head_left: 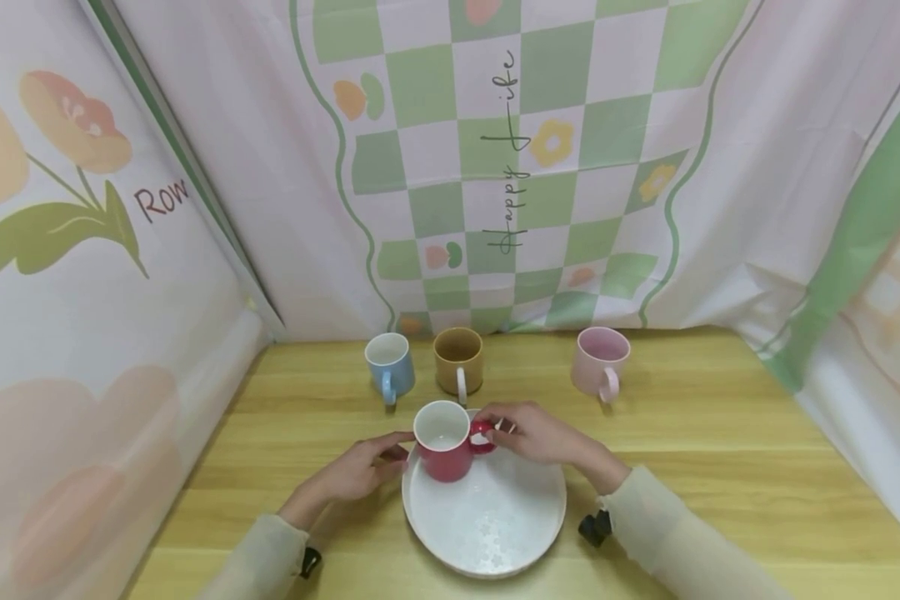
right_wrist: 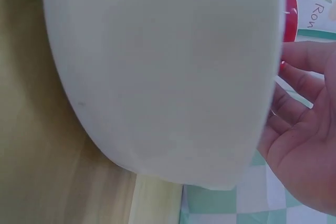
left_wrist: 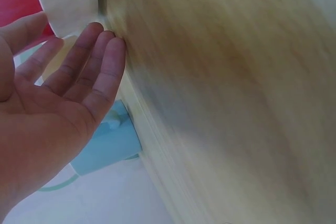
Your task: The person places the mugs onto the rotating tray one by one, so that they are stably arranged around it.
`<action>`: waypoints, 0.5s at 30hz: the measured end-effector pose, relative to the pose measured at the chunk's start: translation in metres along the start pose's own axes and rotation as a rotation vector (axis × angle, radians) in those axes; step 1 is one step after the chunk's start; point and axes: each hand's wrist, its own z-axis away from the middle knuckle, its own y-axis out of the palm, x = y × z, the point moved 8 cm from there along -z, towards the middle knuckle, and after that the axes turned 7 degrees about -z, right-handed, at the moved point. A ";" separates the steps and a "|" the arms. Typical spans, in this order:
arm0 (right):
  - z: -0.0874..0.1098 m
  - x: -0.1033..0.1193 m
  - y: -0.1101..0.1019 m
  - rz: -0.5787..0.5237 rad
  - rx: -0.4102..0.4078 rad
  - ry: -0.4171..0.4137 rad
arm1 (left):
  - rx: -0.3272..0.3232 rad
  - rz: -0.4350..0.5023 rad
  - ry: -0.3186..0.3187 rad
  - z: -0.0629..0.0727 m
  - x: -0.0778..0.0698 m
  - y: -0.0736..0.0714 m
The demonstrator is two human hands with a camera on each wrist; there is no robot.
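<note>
A red mug (head_left: 447, 460) with a white inside stands upright toward the back left of a round white tray (head_left: 495, 525). With finger and thumb, my right hand (head_left: 534, 433) pinches the mug's handle, which points right. In the right wrist view the tray's pale side (right_wrist: 168, 87) hides most of the mug. My left hand (head_left: 360, 468) is at the mug's left side, its index fingertip at the mug wall. In the left wrist view that hand's fingers (left_wrist: 107, 72) are loosely extended, with nothing gripped in the palm.
Behind the tray stand a blue mug (head_left: 392, 367) and a brown mug (head_left: 450, 363) with a white handle. A pink mug (head_left: 597, 367) is farther right. They stand on a wooden table (head_left: 690, 433), before a checked curtain (head_left: 487, 192).
</note>
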 end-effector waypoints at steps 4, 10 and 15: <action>-0.005 -0.004 -0.001 0.003 0.017 -0.014 | -0.003 -0.007 0.005 0.001 -0.001 0.000; -0.011 -0.008 -0.004 0.001 0.021 -0.013 | -0.003 -0.006 0.013 0.001 0.002 0.000; -0.013 -0.009 -0.005 -0.015 0.028 0.006 | 0.006 0.019 0.007 0.001 0.003 0.001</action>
